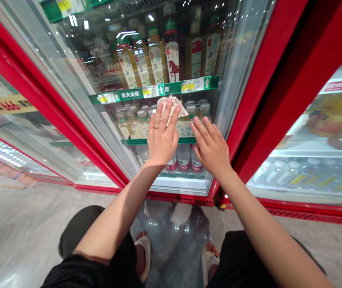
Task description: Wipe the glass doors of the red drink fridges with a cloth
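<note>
My left hand (162,138) lies flat over a white cloth (180,105), pressing it against the glass door (233,52) of a red-framed drinks fridge. Its fingers are stretched out, and a thin ring sits on one of them. Part of the cloth is hidden under the fingers; whether it is a cloth or a paper wipe is hard to tell. To the right, my right hand (211,146) has its fingers extended near the same glass, holding nothing. Its fingertips are a little below and right of the cloth.
Behind the glass, tall tea bottles (172,56) stand above a green price strip (156,92), with smaller bottles below. Red door frames (255,80) run along both sides. Another fridge (317,156) with bottles is at right. My sandalled feet (144,252) stand on the grey floor (33,224).
</note>
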